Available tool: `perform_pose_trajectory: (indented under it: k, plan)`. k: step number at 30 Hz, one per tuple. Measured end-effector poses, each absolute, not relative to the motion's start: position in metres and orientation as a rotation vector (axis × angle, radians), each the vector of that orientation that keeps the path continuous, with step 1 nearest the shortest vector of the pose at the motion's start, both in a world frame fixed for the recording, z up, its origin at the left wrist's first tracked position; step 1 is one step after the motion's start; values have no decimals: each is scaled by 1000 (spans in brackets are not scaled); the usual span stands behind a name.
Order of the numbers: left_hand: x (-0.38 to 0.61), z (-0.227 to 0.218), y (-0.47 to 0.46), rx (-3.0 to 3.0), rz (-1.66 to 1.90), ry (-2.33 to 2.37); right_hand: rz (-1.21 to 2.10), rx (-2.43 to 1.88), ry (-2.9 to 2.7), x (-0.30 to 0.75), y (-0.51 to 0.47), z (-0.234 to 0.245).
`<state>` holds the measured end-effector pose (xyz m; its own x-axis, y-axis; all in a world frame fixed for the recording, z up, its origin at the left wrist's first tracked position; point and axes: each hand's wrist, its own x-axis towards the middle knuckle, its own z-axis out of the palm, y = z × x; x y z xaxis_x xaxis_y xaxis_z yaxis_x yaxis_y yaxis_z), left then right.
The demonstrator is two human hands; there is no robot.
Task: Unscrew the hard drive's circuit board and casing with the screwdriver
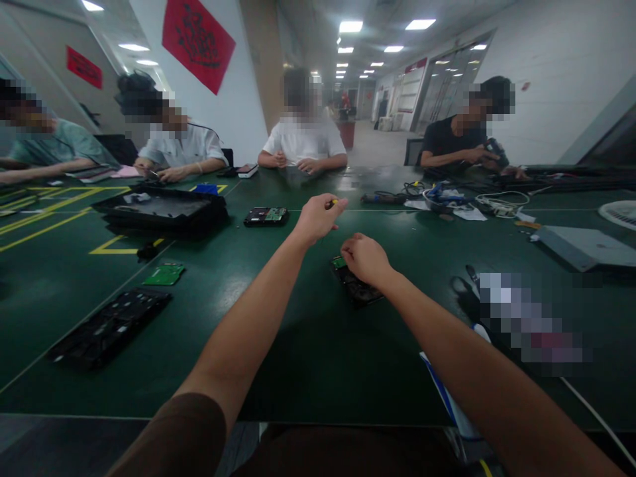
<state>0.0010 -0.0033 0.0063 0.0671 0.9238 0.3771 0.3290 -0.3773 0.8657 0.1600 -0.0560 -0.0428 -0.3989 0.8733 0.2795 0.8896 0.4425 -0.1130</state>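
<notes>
My left hand (pixel 318 217) is closed around a small screwdriver (pixel 332 203) with a dark and yellow handle, raised above the green table. Most of the tool is hidden by the fingers. My right hand (pixel 368 258) rests over a hard drive (pixel 358 290), a black unit with a green circuit board at its far end. Its fingertips are pinched together above the board; whatever they hold, if anything, is hidden. Ahead and to the left lies another hard drive (pixel 267 216), with its green board facing up.
To the left are a black tray (pixel 161 205), a loose green circuit board (pixel 165 274) and a black plastic frame (pixel 112 326). Tangled cables (pixel 447 199) and a grey box (pixel 586 247) lie at right, beyond a blurred item with a strap. Several people sit across the table.
</notes>
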Motion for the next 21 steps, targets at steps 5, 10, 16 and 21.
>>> perform_pose_trajectory:
  k: [5,10,16,21]
  plan:
    - [-8,8,-6,1679,1010,1317,-45,-1695,-2227,203,-39,-45]
    - [-17,6,-10,1828,526,1488,273,-1781,-2063,238,-33,-66]
    - [-9,-7,-11,1752,39,1448,518,-1638,-1962,239,-36,-93]
    - [-7,-16,-7,1700,-6,1385,594,-1566,-1969,234,-31,-98]
